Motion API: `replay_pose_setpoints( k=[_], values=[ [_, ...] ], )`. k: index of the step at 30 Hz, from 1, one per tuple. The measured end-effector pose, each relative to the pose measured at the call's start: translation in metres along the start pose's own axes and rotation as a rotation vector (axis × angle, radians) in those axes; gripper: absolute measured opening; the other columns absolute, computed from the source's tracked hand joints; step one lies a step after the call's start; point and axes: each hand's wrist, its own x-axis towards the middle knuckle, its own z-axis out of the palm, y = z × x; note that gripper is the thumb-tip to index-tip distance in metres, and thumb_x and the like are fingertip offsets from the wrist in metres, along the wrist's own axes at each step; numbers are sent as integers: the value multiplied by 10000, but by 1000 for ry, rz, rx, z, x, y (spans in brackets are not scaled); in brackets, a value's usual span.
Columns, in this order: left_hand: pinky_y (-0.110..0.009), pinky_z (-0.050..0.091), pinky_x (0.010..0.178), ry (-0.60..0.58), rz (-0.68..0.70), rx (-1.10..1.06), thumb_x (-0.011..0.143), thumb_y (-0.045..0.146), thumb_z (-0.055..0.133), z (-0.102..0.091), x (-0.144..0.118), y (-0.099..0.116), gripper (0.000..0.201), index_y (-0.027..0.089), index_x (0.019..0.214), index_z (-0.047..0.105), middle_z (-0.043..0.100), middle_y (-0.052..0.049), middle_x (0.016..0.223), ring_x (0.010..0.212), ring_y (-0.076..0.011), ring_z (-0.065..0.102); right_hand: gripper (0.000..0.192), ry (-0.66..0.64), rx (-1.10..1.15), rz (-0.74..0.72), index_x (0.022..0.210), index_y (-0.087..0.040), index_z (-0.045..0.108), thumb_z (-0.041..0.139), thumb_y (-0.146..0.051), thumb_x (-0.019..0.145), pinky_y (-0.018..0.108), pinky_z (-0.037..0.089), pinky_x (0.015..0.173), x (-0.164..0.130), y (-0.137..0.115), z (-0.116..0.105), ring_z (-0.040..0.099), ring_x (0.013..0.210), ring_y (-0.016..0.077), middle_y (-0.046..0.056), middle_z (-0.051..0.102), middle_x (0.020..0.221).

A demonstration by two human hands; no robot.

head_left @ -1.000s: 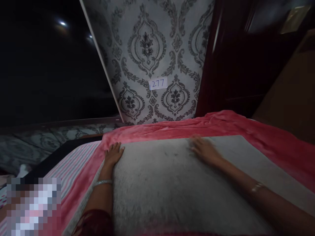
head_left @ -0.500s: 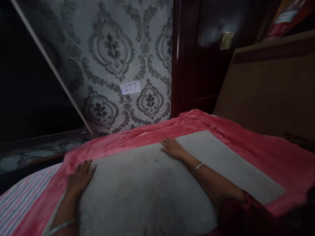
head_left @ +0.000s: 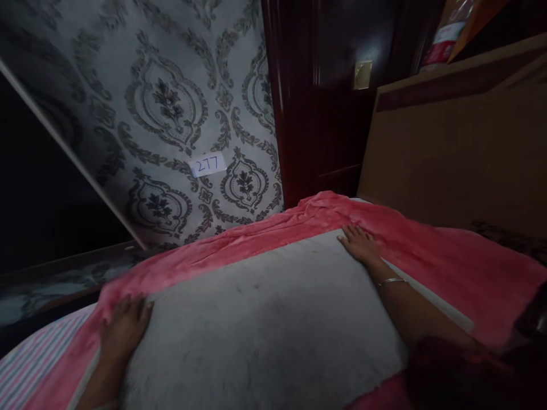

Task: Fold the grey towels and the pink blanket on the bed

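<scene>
Grey cloth (head_left: 265, 319): matt, short nap, faintly scuffed. Pink blanket (head_left: 448, 256): plush fleece, soft sheen, creased. Striped sheet (head_left: 29, 364): woven cotton look. Wardrobe door (head_left: 316, 102): dark lacquered wood, glossy. Headboard (head_left: 453, 148): matt brown board. Bangle (head_left: 391, 281): shiny metal.

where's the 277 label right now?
In the head view, the white 277 label is stuck on the patterned wall panel, upper left of centre, above the pink blanket and left of the dark wooden door.
</scene>
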Motion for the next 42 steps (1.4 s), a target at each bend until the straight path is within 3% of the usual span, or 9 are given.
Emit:
replay_pose_setpoints(
  k=[3,6,10,13,17,25,29,36,42],
  values=[
    [-493,329,1141,-43,121,101,958,334,258,-26,-12,47,553,79,1335,570,547,-211,1413,1371,-301,447,653,24,29,-23,1545,-199,327,207,-527,993,512,235,1170,1,2,4,244,1471,272,92,297,1595],
    [-445,315,1165,-105,396,-45,956,385,350,-39,-30,129,537,129,1394,524,497,-154,1486,1404,-269,414,671,43,43,-30,1537,-185,346,190,-534,986,525,245,1164,1,7,9,238,1471,285,102,306,1591],
    [-543,198,1206,-303,750,-214,952,497,413,-28,-61,236,660,224,1544,308,266,-105,1626,1502,-283,222,672,55,50,-51,1527,-171,363,199,-524,979,526,270,1151,0,9,11,244,1466,289,124,325,1579],
    [-573,135,1215,-310,782,-258,964,562,362,-14,-78,267,679,238,1555,282,217,-104,1640,1516,-288,166,680,42,37,-65,1528,-147,363,177,-514,986,505,275,1144,-3,8,7,255,1460,291,136,312,1582],
    [-566,161,1209,-300,710,-256,970,583,330,-4,-65,236,649,291,1548,294,247,-81,1634,1515,-271,177,707,-1,11,-62,1544,-126,326,135,-516,986,495,264,1141,-3,9,7,238,1465,292,132,269,1600],
    [-558,204,1180,-298,104,2,998,446,264,-8,-9,42,568,270,1532,345,299,-63,1614,1492,-286,251,710,65,28,-51,1527,-159,375,140,-526,967,490,278,1122,6,15,24,275,1446,277,140,312,1581],
    [-508,270,1154,-190,-28,31,1009,417,129,-14,-16,-19,601,217,1526,360,364,-85,1587,1462,-275,321,722,22,20,-29,1551,-148,323,118,-530,974,485,245,1141,5,14,21,216,1473,272,107,254,1610],
    [-593,276,1121,-200,15,34,991,425,251,-22,-23,-19,518,271,1383,553,444,-116,1536,1457,-299,317,694,-9,37,-45,1557,-115,294,147,-502,1001,487,247,1138,-10,5,2,215,1469,285,151,258,1601],
    [-619,214,1157,-205,124,45,979,474,320,-29,-47,34,593,187,1486,426,332,-163,1591,1480,-332,261,659,32,144,27,1514,-81,368,187,-468,1012,615,227,1113,-23,-16,-20,141,1479,369,227,220,1594]
  ],
)
